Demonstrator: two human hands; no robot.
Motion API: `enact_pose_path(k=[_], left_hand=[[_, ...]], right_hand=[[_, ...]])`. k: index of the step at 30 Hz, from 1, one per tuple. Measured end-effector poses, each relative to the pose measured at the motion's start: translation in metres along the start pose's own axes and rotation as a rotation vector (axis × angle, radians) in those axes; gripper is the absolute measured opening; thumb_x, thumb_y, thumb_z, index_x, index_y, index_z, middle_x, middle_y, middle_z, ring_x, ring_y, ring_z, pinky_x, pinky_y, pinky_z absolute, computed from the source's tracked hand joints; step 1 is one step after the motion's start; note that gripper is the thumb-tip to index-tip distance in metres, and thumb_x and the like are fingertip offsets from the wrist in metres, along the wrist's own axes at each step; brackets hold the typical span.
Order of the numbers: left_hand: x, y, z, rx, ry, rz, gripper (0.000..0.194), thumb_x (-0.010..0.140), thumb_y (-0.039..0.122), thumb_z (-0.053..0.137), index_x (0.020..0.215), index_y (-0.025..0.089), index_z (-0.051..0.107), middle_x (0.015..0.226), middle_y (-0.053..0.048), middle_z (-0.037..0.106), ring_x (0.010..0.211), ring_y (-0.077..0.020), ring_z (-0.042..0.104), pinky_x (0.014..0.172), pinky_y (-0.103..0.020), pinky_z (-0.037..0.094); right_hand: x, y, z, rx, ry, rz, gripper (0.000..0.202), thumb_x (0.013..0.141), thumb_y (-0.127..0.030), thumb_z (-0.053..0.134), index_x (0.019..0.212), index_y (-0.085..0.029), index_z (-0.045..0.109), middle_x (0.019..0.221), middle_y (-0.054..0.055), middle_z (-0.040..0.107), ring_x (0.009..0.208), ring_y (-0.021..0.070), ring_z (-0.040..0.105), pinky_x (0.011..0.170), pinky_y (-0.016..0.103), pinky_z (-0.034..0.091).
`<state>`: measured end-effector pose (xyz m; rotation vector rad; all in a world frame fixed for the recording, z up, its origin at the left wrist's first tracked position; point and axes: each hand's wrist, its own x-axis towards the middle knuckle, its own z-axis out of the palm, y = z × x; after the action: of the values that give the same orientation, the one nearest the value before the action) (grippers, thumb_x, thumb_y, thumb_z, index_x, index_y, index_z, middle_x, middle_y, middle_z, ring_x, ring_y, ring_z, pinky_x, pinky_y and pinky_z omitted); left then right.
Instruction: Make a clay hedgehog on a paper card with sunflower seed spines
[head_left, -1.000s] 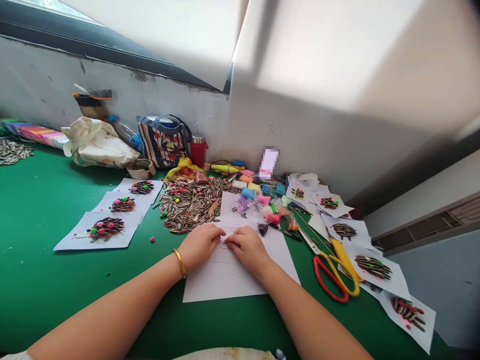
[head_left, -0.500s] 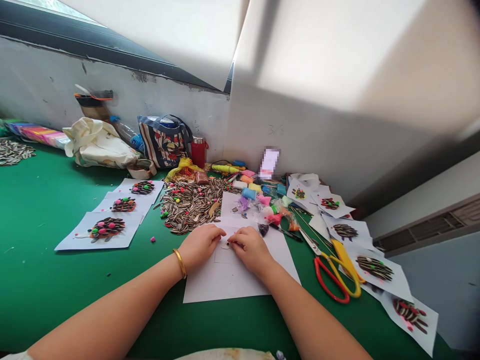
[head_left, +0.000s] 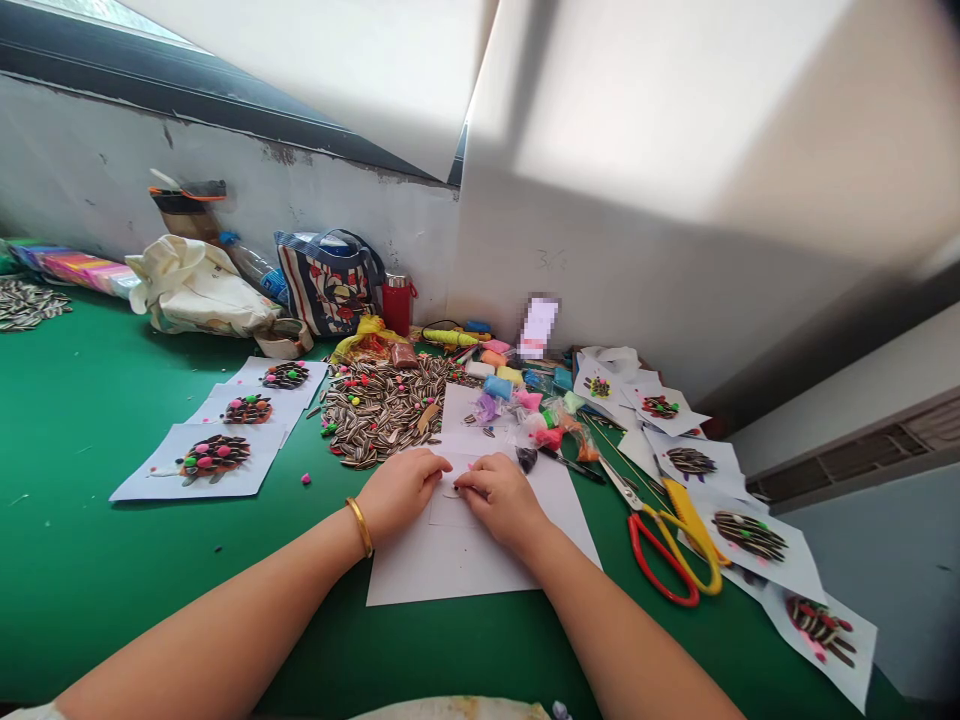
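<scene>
My right hand (head_left: 501, 497) is closed in a pinch, its fingertips on a tiny dark bit (head_left: 456, 488) over a small white card (head_left: 448, 512). A short curved pale mark or piece is just left of those fingertips; which it is, I cannot make out. At the card's left side rests my left hand (head_left: 403, 490), a gold bangle (head_left: 360, 527) round its wrist. Its fingers are bent and slightly apart, with nothing visible in them. Under the card and both hands lies a larger white sheet (head_left: 480, 580).
Striped sunflower seeds (head_left: 375, 415) are heaped behind my left hand. Packets of coloured clay (head_left: 499, 388) lie beyond my right. Red-and-yellow scissors (head_left: 664, 545) and a black pen (head_left: 574, 467) are on the right. Seed-decorated cards (head_left: 199, 480) line both sides of the green table (head_left: 187, 600).
My right fingertips have shifted very slightly at the card. My left hand, the sheet and the surrounding things look the same.
</scene>
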<state>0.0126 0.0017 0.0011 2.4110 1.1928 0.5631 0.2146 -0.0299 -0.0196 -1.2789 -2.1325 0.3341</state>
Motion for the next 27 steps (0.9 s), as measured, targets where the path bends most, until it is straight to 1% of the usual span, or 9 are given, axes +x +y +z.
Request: enact_pose_path(k=[6,11,14,22,27], left_hand=[[-0.0001,0.001,-0.0001,0.017,-0.017,0.0,0.027,0.091,0.016,0.047,0.104,0.018,0.071,0.101,-0.007,0.072,0.097,-0.0228,0.065,0.088,-0.035,0.049],[0.0004,0.0014,0.0008,0.025,-0.016,-0.001,0.027,0.091,0.015,0.048,0.104,0.018,0.071,0.101,-0.008,0.072,0.097,-0.0228,0.065,0.088,-0.036,0.049],[0.0008,0.0015,0.0011,0.033,-0.021,-0.005,0.027,0.091,0.015,0.048,0.104,0.017,0.071,0.101,-0.008,0.072,0.097,-0.023,0.065,0.089,-0.036,0.049],[0.0005,0.0022,0.0002,0.042,-0.021,-0.005,0.028,0.091,0.016,0.047,0.104,0.018,0.071,0.101,-0.007,0.072,0.097,-0.0223,0.065,0.089,-0.036,0.049],[0.0003,0.0024,0.0001,0.042,-0.009,-0.002,0.027,0.091,0.016,0.048,0.105,0.019,0.071,0.101,-0.007,0.072,0.097,-0.0219,0.065,0.088,-0.035,0.049]], right_hand=[[0.001,-0.0026,-0.0005,-0.011,0.003,0.042,0.016,0.082,-0.015,0.07,0.094,-0.024,0.076,0.089,0.005,0.068,0.091,0.0212,0.058,0.083,0.036,0.047],[0.0036,-0.0053,0.0015,-0.058,-0.02,0.091,0.009,0.081,-0.017,0.072,0.087,-0.023,0.075,0.086,0.004,0.067,0.089,0.0206,0.057,0.081,0.034,0.045],[0.0047,-0.0055,0.0031,-0.068,-0.032,0.086,0.007,0.082,-0.017,0.071,0.085,-0.023,0.075,0.085,0.004,0.067,0.089,0.0201,0.057,0.081,0.033,0.044],[0.0043,-0.0045,0.0049,-0.06,-0.037,0.066,0.01,0.083,-0.016,0.07,0.084,-0.024,0.075,0.085,0.003,0.068,0.089,0.0194,0.057,0.082,0.032,0.043],[0.0033,-0.0055,0.0014,-0.044,0.014,0.045,0.01,0.084,-0.019,0.069,0.09,-0.024,0.075,0.087,0.003,0.068,0.089,0.0202,0.056,0.081,0.033,0.043]])
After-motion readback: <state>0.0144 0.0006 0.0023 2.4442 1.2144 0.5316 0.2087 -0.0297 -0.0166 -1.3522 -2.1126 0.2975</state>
